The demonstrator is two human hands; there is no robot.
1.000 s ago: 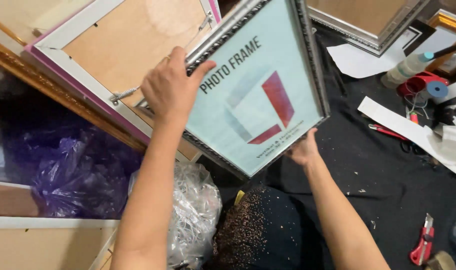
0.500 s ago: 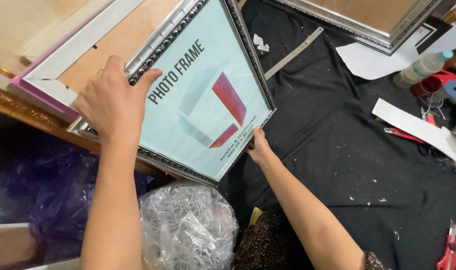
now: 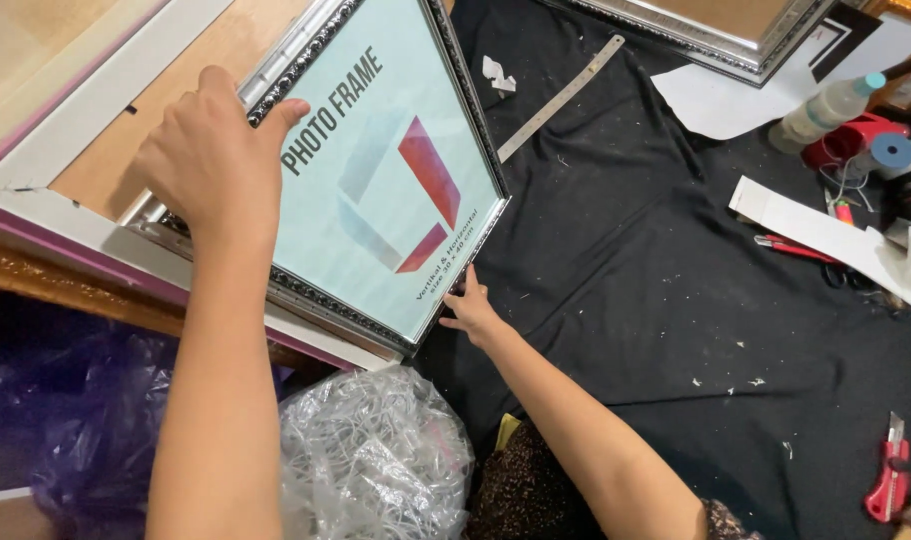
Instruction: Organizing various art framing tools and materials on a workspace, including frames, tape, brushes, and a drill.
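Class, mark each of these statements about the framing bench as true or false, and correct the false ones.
1. Both hands grip the photo frame. True: left hand on its left edge, right hand at its lower right edge.
2. The metal ruler lies on the black cloth. True.
3. The red utility knife is in the right hand. False: it lies on the cloth, far right.
4. The frame's border is plain white. False: dark, ornate, silver-toned.

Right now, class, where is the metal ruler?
In the head view, the ruler lies slantwise on the black cloth at upper centre, just right of the photo frame and beside a white paper scrap.
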